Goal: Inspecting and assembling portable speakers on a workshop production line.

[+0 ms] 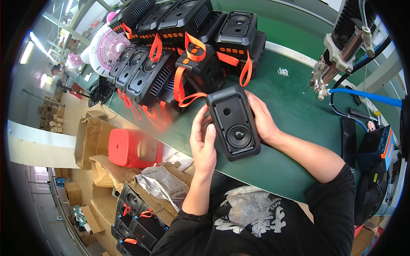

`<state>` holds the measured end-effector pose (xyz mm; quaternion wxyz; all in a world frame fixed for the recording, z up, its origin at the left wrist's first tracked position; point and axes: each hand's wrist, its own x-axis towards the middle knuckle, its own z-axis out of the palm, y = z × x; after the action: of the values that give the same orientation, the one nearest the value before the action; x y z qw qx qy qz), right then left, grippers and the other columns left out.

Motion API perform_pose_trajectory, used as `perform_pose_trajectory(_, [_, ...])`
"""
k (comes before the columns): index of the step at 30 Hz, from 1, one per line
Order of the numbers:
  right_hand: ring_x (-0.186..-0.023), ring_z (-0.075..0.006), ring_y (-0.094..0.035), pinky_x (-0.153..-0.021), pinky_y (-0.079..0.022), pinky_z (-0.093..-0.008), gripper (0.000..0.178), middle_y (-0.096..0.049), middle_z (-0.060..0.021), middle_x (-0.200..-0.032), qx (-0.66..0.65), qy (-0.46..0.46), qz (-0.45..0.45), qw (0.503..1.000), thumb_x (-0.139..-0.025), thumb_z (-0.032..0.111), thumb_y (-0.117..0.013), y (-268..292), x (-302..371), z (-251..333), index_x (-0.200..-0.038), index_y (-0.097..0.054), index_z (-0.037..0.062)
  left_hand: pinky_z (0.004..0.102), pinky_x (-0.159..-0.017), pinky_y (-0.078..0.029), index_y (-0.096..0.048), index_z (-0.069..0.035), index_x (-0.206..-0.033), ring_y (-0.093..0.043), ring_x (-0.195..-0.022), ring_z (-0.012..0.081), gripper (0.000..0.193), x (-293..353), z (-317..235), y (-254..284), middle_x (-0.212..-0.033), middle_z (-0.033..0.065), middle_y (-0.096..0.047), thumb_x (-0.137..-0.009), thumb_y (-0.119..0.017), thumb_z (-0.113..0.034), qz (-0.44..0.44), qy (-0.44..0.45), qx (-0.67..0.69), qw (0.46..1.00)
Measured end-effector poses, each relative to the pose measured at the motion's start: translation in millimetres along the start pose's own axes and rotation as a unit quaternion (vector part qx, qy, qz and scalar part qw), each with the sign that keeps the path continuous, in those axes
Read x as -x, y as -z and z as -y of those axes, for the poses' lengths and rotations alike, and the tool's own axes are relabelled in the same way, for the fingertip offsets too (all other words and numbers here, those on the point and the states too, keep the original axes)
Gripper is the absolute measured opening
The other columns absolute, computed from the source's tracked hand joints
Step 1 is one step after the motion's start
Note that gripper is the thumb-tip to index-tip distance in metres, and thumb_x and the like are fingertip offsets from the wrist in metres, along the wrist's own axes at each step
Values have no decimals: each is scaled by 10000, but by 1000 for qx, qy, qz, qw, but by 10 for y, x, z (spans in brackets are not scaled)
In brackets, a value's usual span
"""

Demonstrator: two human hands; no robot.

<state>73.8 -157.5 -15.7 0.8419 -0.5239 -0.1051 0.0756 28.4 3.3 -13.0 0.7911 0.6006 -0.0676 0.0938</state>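
A black box-shaped speaker [226,126] is tilted a little between my two hands at the near edge of the green bench. Its front, with one round driver and a small round hole, faces up toward me. My left hand [203,143] grips its left side, the thumb in front and the fingers partly hidden behind. My right hand [262,119] closes round its upper right side, with the fingertips out of sight. An orange strap [179,87] hangs next to its upper left corner; I cannot tell which speaker it belongs to.
Stacked speakers [147,77] with orange straps fill the bench's far left. A small heap of screws [282,72] lies on the green bench top [294,106]. An electric screwdriver [329,70] hangs at the right. A red stool [128,148] and a carton of speakers [106,179] stand at lower left.
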Motion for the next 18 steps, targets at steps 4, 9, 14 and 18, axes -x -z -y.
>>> perform_pose_trajectory(4, [-1085,-124,-524,-947,-407,-274,524,-554,-104,-1199,-16,7,45,999,-1010,369,-342,-24,5,47,-1326,-406,-43,358,-1068,-316,-287,10,-1410,-399,-1280,214,525,-10,0,-15,-1368,131,-413,-956,-488,-159,16,4,22,1000])
perform_pose_trajectory(9, [-1055,-122,-530,-931,-413,-274,533,-557,-92,-1178,-9,19,38,999,-1003,393,-362,-51,19,79,-1317,-414,-34,370,-1094,-280,-239,11,-1426,-352,-1323,240,571,-16,-4,-11,-1445,147,-311,-961,-482,-215,32,44,50,997])
perform_pose_trajectory(14, [-1059,-120,-524,-929,-410,-271,536,-552,-94,-1185,2,13,42,999,-1002,394,-367,-34,16,80,-1319,-411,-36,377,-1095,-279,-206,16,-1438,-340,-1334,257,616,-10,-4,-25,-1456,158,-292,-950,-505,-212,42,39,52,997])
perform_pose_trajectory(18, [-1068,-126,-521,-936,-405,-274,540,-549,-98,-1194,10,26,42,999,-1002,392,-369,-27,18,62,-1324,-405,-40,375,-1090,-287,-197,20,-1440,-350,-1329,260,689,-1,-15,-16,-1454,159,-293,-917,-570,-229,55,21,43,997])
